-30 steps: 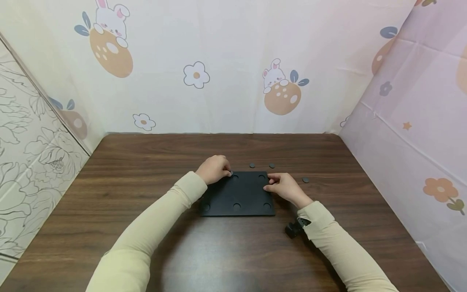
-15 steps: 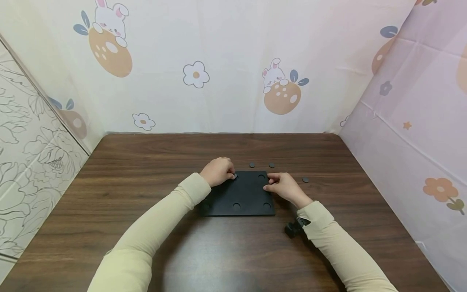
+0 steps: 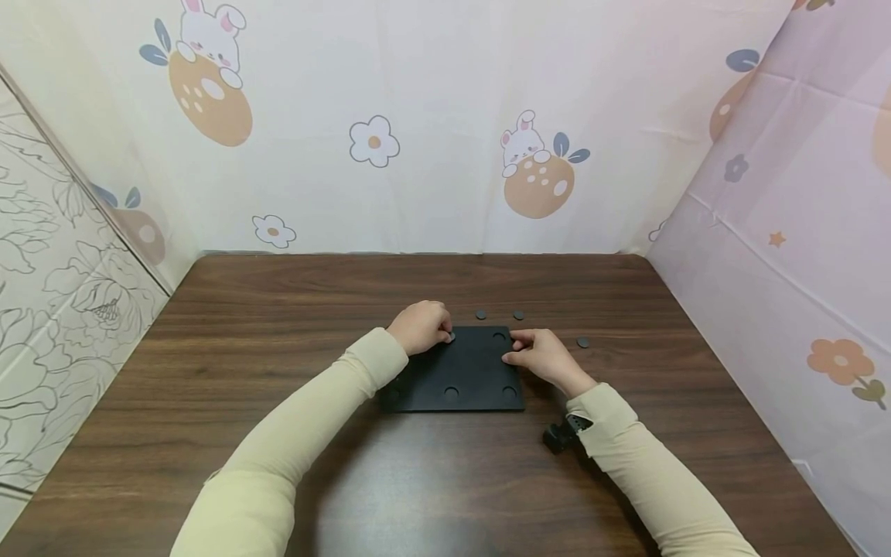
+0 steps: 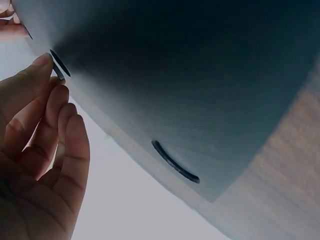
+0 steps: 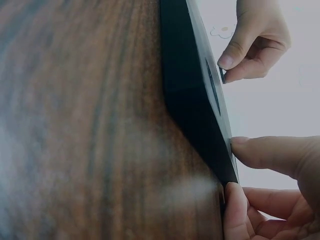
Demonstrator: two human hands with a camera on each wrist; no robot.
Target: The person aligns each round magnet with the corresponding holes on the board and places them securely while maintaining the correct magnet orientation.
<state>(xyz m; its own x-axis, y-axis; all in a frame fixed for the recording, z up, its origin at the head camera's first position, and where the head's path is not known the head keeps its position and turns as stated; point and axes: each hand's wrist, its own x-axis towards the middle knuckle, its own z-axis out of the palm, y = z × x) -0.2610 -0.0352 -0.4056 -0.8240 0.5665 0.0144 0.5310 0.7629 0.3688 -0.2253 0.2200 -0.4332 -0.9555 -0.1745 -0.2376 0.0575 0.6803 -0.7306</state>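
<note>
A flat black board (image 3: 469, 367) with several shallow round recesses lies on the table. My left hand (image 3: 420, 328) pinches a small dark grey disc (image 4: 58, 71) between thumb and fingertips. In the left wrist view the disc stands tilted on edge, right at a recess (image 4: 60, 63) on the board's far side. At the board's right edge, my right hand (image 3: 547, 360) grips the rim, its thumb (image 5: 242, 146) on the upper face and fingers against the side. The front middle recess (image 3: 452, 394) and far right recess (image 3: 500, 336) hold nothing.
Two loose dark discs, one (image 3: 481, 315) behind the board and another (image 3: 518, 316) to its right, lie on the brown wooden table (image 3: 278, 294). A third disc (image 3: 582, 343) lies beyond the right hand. A patterned curtain (image 3: 438, 193) hangs along the table's back edge.
My left hand has moved a little to the right and toward me with the disc, arriving over the far middle recess. The right hand and board have stayed put.
</note>
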